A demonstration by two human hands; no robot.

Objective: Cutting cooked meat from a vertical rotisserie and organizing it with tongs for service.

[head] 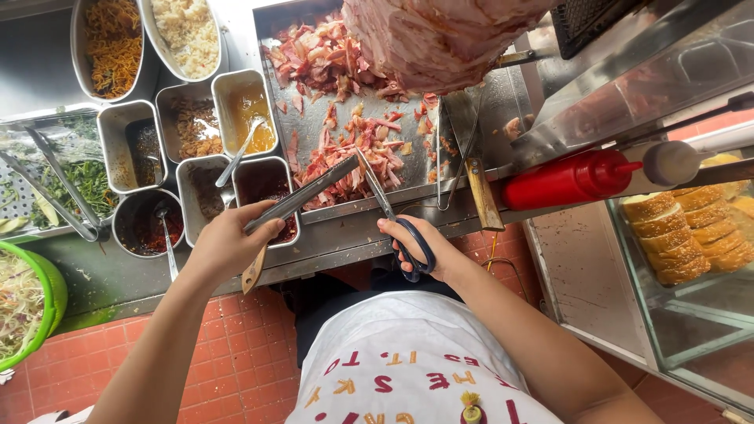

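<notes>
Nearby, sauce tins, red bottle, bread

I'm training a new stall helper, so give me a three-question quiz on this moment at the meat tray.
1. True or false: the left hand holds metal tongs.
2. Which tool is in the right hand? A) knife B) scissors C) ladle
3. Fill in: the red squeeze bottle lies on its ____.

Key: 1 true. 2 B, scissors, tips over the sliced meat on the steel tray. 3 side.
</notes>
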